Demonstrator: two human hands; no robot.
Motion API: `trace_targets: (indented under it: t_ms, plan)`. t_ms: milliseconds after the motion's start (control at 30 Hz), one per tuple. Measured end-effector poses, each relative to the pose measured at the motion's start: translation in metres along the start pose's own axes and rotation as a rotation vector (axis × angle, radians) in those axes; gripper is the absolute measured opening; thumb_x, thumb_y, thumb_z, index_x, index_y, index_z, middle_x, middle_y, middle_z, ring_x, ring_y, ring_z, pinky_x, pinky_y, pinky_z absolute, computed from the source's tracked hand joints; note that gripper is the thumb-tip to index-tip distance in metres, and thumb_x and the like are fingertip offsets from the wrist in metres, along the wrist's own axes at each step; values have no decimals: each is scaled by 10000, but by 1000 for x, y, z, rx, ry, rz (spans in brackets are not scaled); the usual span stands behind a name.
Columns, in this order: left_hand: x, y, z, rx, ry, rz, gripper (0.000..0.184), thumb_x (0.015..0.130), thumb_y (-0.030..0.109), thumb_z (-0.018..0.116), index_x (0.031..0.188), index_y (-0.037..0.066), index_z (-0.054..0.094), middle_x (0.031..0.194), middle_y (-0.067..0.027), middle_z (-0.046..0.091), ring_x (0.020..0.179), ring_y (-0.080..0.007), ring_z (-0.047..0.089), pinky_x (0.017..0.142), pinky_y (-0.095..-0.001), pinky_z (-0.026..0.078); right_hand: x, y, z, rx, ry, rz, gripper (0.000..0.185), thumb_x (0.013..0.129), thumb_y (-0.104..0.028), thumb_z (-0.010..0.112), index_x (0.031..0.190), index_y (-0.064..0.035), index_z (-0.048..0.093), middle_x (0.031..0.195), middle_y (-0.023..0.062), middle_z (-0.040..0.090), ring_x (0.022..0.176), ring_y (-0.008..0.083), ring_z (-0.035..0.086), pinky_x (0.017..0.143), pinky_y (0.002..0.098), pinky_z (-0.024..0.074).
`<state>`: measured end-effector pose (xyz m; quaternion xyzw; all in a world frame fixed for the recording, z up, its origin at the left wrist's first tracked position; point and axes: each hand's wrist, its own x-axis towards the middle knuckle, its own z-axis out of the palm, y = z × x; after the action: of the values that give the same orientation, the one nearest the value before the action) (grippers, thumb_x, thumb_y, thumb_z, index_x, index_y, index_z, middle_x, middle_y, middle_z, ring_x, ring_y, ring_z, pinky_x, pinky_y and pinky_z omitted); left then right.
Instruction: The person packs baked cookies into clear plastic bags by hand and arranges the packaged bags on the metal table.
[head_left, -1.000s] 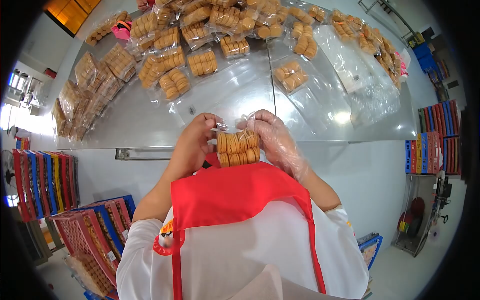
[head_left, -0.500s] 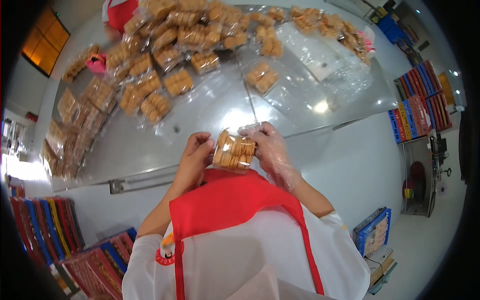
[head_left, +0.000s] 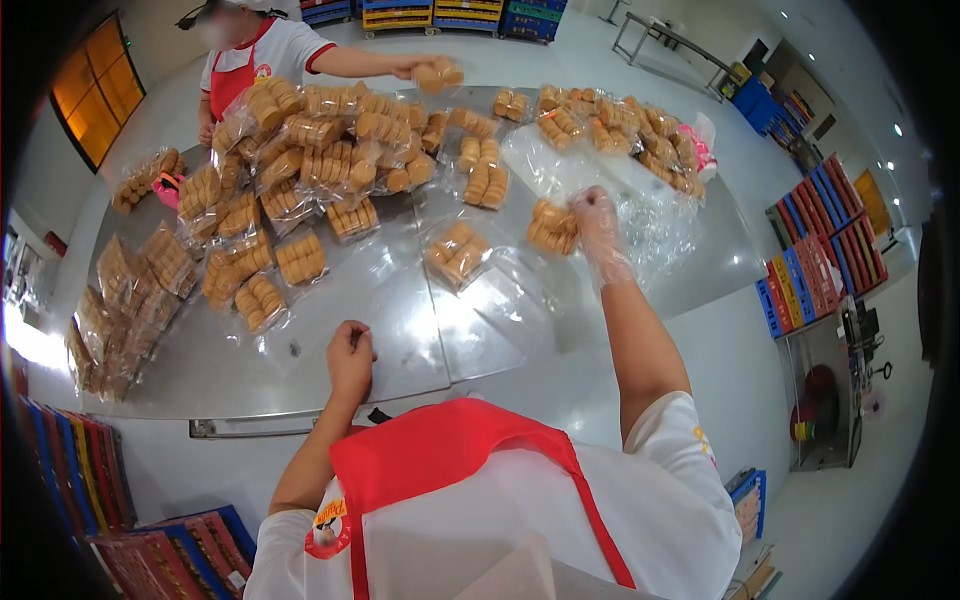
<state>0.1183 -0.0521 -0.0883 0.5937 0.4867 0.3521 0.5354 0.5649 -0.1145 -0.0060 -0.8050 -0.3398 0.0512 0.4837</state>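
In a transparent plastic glove, my right hand (head_left: 597, 215) grips a pack of biscuits (head_left: 552, 228) by its right side, over the steel table. The pack is transparent plastic with round golden biscuits in rows. My bare left hand (head_left: 351, 360) is at the table's near edge, fingers curled in, with nothing visible in it. Between my hands, a little farther away, another biscuit pack (head_left: 458, 254) lies flat on the table. A large heap of similar packs (head_left: 330, 150) covers the far left side.
Loose plastic bags (head_left: 650, 225) lie right of my right hand. More packs (head_left: 625, 130) are piled at the far right, and stacked packs (head_left: 130, 300) stand at left. Across the steel table (head_left: 390, 295), a co-worker's hand (head_left: 425, 70) holds a pack. Crates (head_left: 815, 240) stand at right.
My right hand has carried the biscuit pack from in front of my chest forward and right. My left hand has let go and moved left. The view has tilted up, bringing the co-worker into sight.
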Motion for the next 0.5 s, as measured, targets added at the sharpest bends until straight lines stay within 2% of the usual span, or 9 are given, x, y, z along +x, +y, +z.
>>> trace_targets:
  t_ms: [33,67,167,267,367,467,500]
  plan:
    - [0,3,6,108,71,30,61,902,56,593,942,19,620,715,-56,602,608,-142,586,573,-288,458,14,5,2,-47,-80,43,137,910,-133,625,925,3,635,917,121,697,816,194,631,774,325,498]
    - [5,-12,10,263,148,96,66,882,70,611,905,12,632,711,-97,616,596,-191,586,588,-333,463,23,11,6,-260,-121,-22,178,900,-151,625,964,13,649,933,194,695,861,298,660,824,385,509]
    - [-1,-9,19,454,310,301,60,861,74,628,887,21,640,712,-120,616,605,-232,586,604,-361,465,34,-2,16,-400,-94,-455,231,912,-186,580,1020,6,646,1008,261,682,1008,408,647,889,465,499]
    - [-3,-12,23,427,366,251,53,853,62,633,888,23,640,718,-123,616,631,-242,592,610,-362,470,63,-27,39,-402,-168,-585,265,904,-210,588,1041,10,644,1073,261,673,1039,403,638,908,469,490]
    - [-6,-4,27,468,424,226,47,839,49,636,878,24,633,741,-129,614,652,-260,596,616,-367,472,102,-38,81,-406,-401,-545,317,877,-246,641,1042,24,633,1101,248,666,1081,405,621,922,462,486]
    - [-5,-9,29,535,483,255,38,834,42,630,865,22,623,752,-133,605,658,-278,595,621,-370,476,108,-75,103,-424,-611,-264,473,842,-299,730,1187,12,638,1102,255,672,1122,403,621,958,431,477]
    - [-5,-8,29,546,492,244,39,832,42,631,863,22,620,755,-135,603,659,-281,596,624,-371,477,110,-70,114,-419,-675,-275,543,825,-315,750,1234,11,602,1147,256,653,1150,408,604,965,434,476]
